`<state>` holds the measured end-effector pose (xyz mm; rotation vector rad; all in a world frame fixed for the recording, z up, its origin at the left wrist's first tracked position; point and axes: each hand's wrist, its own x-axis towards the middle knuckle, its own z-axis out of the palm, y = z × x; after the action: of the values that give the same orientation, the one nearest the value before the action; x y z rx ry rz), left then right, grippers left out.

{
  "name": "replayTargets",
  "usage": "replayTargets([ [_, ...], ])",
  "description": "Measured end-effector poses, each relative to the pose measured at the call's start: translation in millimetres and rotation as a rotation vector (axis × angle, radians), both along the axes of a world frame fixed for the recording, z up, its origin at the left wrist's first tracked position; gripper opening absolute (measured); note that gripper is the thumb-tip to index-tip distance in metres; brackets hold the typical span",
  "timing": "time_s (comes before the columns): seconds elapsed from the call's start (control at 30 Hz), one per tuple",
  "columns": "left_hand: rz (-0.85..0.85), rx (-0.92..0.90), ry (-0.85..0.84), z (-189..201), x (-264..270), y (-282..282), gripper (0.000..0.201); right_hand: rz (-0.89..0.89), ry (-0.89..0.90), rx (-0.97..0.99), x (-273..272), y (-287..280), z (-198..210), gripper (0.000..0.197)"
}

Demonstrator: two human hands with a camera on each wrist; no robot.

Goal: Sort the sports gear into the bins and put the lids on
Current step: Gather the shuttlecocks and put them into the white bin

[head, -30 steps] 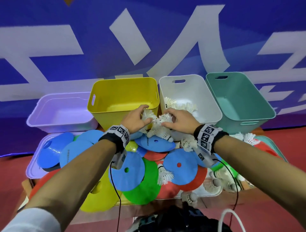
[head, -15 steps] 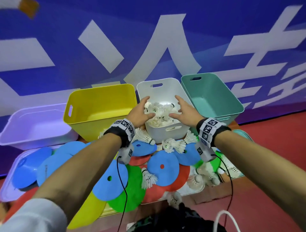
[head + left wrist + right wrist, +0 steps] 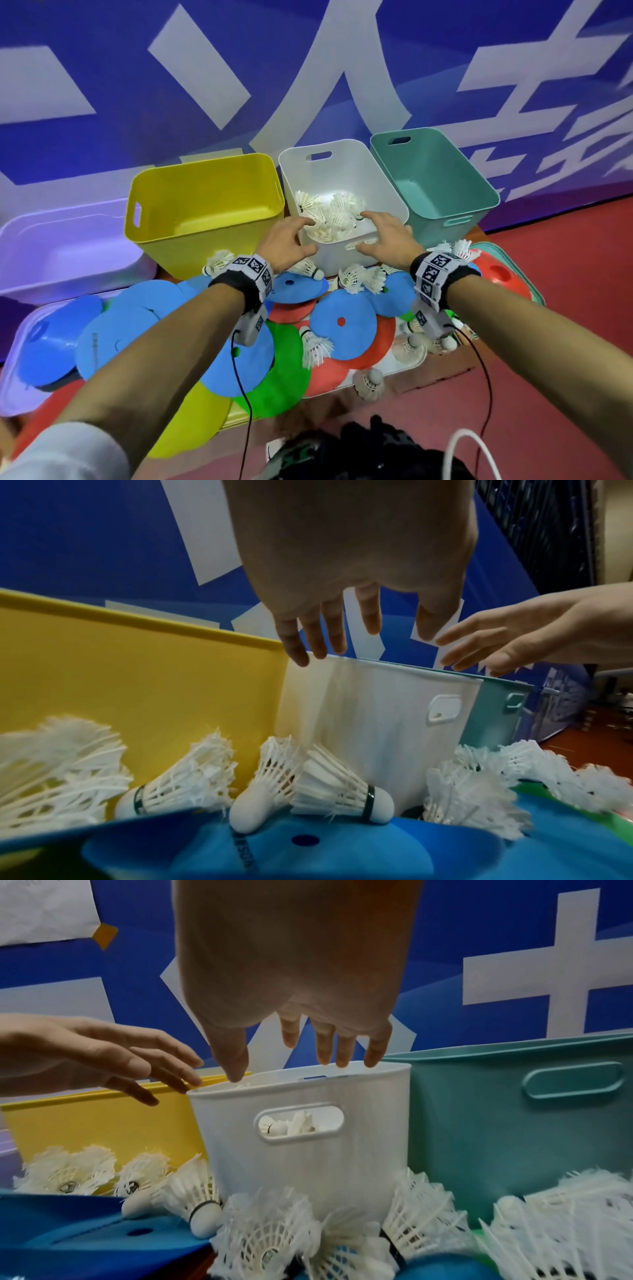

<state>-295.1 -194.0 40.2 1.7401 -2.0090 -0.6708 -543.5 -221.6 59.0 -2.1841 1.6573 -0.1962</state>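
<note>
Both hands hover with spread fingers over the near rim of the white bin (image 3: 346, 171), left hand (image 3: 286, 240) at its left corner, right hand (image 3: 385, 236) at its right; neither holds anything. Several white shuttlecocks (image 3: 329, 212) lie inside that bin. More shuttlecocks (image 3: 356, 279) are scattered before it among flat discs, blue (image 3: 342, 323), green (image 3: 284, 377), red (image 3: 342, 370) and yellow (image 3: 191, 425). In the left wrist view the left hand (image 3: 342, 631) hangs empty above the white bin (image 3: 377, 723). The right wrist view shows the right hand (image 3: 301, 1047) over the same bin (image 3: 308, 1150).
A yellow bin (image 3: 205, 205) stands left of the white one, a teal bin (image 3: 435, 178) right of it, a lilac bin (image 3: 65, 250) far left. A lilac lid (image 3: 17, 394) lies under discs at left. A blue banner wall rises behind. Cables hang from both wrists.
The hands lifted a handful of shuttlecocks from the pile to the white bin and let them go. Now both hands are empty with fingers spread above the bin.
</note>
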Motion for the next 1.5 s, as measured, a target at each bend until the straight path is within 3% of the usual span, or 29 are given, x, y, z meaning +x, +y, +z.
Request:
replayTargets([
  [0.3, -0.087, 0.106, -0.048, -12, 8, 27, 0.061, 0.002, 0.085, 0.028, 9, 23, -1, 0.07],
  [0.73, 0.108, 0.182, -0.039, -41, -47, 110, 0.068, 0.272, 0.089, 0.063, -39, 51, -33, 0.07],
  [0.93, 0.185, 0.155, -0.253, -51, -71, 158, 0.082, 0.468, 0.11, 0.093, -54, 75, -52, 0.07],
  [1.03, 0.236, 0.109, -0.219, -64, -78, 173, 0.073, 0.587, 0.154, 0.077, -55, 94, -60, 0.072],
  [1.23, 0.245, 0.258, -0.213, -81, -82, 183, 0.062, 0.747, 0.221, 0.107, -56, 115, -73, 0.073],
  [1.4, 0.257, 0.352, -0.285, -88, -83, 177, 0.061, 0.837, 0.273, 0.161, -60, 121, -84, 0.058],
  [1.5, 0.248, 0.39, -0.271, -93, -79, 172, 0.049, 0.857, 0.292, 0.18, -60, 124, -87, 0.048],
])
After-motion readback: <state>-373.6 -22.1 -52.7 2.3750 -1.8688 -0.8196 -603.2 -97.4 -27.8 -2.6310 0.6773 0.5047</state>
